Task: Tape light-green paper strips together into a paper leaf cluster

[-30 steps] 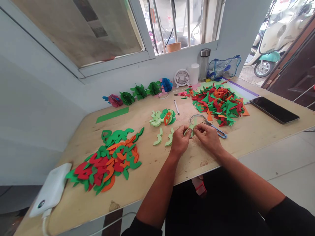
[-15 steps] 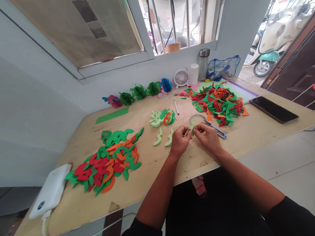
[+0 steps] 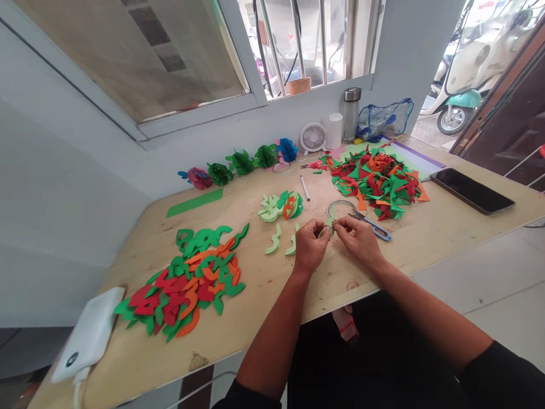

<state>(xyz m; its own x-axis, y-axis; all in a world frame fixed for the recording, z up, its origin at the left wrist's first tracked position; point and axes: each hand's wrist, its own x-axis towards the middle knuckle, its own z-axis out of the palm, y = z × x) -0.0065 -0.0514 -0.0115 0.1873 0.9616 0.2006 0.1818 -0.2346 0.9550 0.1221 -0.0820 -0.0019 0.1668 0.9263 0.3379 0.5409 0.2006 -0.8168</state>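
Note:
My left hand (image 3: 311, 245) pinches a small light green paper piece (image 3: 331, 218) between thumb and fingers. The fingertips of my right hand (image 3: 356, 238) are closed at the right side of the same piece. Two curved light green cutouts (image 3: 273, 240) lie on the table left of my hands, one partly behind my left hand. Behind them sits a little stack of light green shapes (image 3: 269, 208) beside green and orange ones (image 3: 291, 205). Small blue-handled scissors (image 3: 377, 227) and a clear ring (image 3: 340, 205) lie just beyond my right hand.
Red, green and orange cutouts (image 3: 187, 284) are heaped on the left, paper scraps (image 3: 378, 182) at the back right. A phone (image 3: 472, 190), white pen (image 3: 305, 188), fan (image 3: 313, 138), glass bottle (image 3: 351, 116), white power bank (image 3: 89, 335) and folded paper flowers (image 3: 242, 163) also stand or lie on the table (image 3: 264, 301).
Both hands stay almost in place. The light green piece between my fingers has shifted and turned slightly. The view has tilted a little.

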